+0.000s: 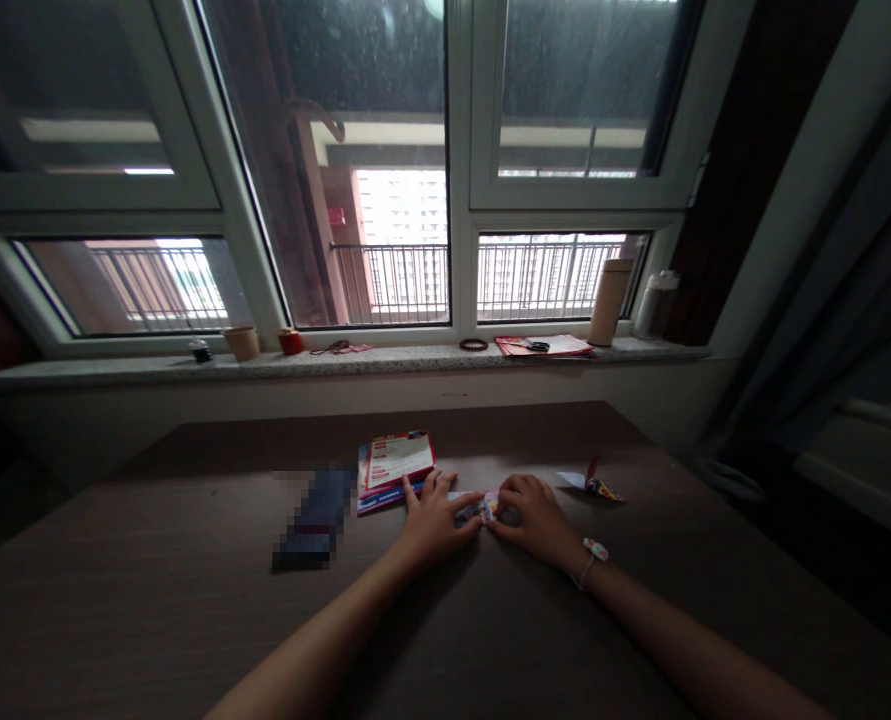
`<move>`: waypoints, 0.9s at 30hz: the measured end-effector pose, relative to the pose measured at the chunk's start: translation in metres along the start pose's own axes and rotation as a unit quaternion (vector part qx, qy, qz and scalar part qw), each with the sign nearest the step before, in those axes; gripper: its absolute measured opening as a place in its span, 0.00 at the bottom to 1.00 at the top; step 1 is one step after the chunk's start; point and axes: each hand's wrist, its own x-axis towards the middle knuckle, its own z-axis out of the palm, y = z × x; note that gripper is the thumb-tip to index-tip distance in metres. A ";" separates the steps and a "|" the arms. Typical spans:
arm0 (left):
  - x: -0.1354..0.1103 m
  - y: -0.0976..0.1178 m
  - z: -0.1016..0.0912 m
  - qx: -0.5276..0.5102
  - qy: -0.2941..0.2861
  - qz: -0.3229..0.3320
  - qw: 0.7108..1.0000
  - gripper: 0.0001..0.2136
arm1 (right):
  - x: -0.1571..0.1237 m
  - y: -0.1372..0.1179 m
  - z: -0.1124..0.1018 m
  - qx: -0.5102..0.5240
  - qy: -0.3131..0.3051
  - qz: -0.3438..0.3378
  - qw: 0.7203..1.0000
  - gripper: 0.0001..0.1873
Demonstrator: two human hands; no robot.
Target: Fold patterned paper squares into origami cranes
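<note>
A small piece of colourful printed paper [491, 506] lies on the brown table between my two hands. My left hand [437, 518] rests on its left part with the fingers spread, the thumb and a fingertip near its middle. Part of the paper is hidden under that hand. At its right end, my right hand [533, 515] has its fingers curled together and pinches the edge; a band with a small white charm is on that wrist. Just beyond my left fingers lies a stack of printed booklets [398, 462]. A folded colourful paper piece [599, 486] sits right of my right hand.
A dark, blurred-out flat object [315, 520] lies on the table [152, 600] at left. Along the windowsill [400, 360] stand a paper cup [242, 343], a red spool-like item [291, 341], a bracelet [473, 345], papers with scissors [538, 346] and two bottles [610, 303].
</note>
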 end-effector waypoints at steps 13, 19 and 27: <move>-0.002 0.001 -0.002 -0.007 0.016 0.023 1.000 0.17 | -0.004 0.002 -0.002 0.092 0.019 0.013 0.996 0.08; -0.002 0.000 -0.001 -0.009 0.038 0.043 0.998 0.16 | -0.002 0.010 0.002 0.141 0.001 0.022 0.990 0.09; -0.002 0.000 -0.001 -0.014 0.038 0.035 0.999 0.16 | -0.003 0.012 0.002 0.140 0.027 0.025 0.989 0.08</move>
